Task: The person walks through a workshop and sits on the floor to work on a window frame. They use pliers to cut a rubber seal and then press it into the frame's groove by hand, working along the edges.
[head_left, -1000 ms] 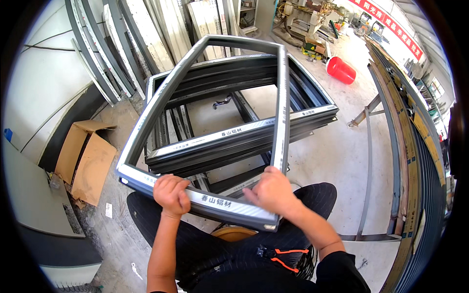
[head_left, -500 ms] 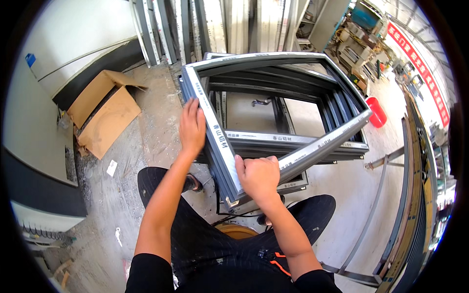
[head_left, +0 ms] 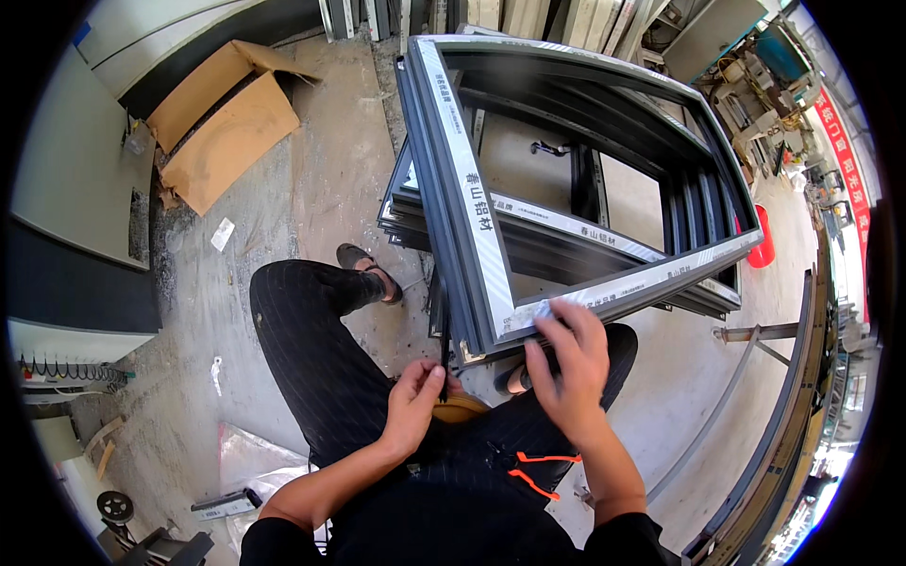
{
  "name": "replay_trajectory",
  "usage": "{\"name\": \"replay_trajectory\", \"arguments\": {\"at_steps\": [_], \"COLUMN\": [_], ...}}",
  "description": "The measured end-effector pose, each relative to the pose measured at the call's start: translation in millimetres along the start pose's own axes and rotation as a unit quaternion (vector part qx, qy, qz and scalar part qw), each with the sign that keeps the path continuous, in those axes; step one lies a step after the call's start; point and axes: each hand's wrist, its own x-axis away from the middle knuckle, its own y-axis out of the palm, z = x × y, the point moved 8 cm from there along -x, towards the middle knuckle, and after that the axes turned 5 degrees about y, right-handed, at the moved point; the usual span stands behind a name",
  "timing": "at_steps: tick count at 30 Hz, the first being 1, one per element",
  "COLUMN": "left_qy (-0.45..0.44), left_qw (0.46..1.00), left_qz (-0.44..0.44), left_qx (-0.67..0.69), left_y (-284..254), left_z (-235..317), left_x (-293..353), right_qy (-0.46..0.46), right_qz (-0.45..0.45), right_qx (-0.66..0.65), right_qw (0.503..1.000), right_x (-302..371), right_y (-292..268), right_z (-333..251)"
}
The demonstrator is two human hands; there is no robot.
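Note:
A dark grey window frame with white film strips lies tilted over a stack of similar frames in front of my knees. My left hand is low, below the frame's near corner, its fingers pinched on a thin black strip. The strip's ends are hard to follow. Beside that same corner, my right hand has its fingers apart, slightly blurred, close to the near rail or just touching it. Orange handles of a tool show at my lap.
An opened cardboard box lies at the far left. A red bucket stands behind the stack. Long profiles line the right side on a metal rack. More profiles lean at the back. A plastic sheet is on the floor, lower left.
Both hands have let go of the frame. My left hand has come down to the black strip; my right has opened beside the near corner. The frame sits turned differently, and the view has shifted.

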Motion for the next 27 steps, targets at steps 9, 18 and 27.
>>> {"name": "replay_trajectory", "arguments": {"at_steps": [9,18,27], "left_qy": [-0.159,-0.188,-0.197], "left_qw": [0.972,0.975,0.969], "left_qz": [-0.016,-0.001,-0.012], "left_qx": [0.172,0.121,0.147], "left_y": [25,24,29], "left_z": [14,3,-9], "left_x": [17,20,15], "right_qy": [0.205,0.148,0.146], "right_qz": [-0.425,-0.436,-0.454], "right_qx": [-0.071,0.079,0.065], "right_qw": [0.879,0.884,0.877], "right_x": [193,201,200], "right_y": [9,23,27], "right_z": [21,14,19]}}
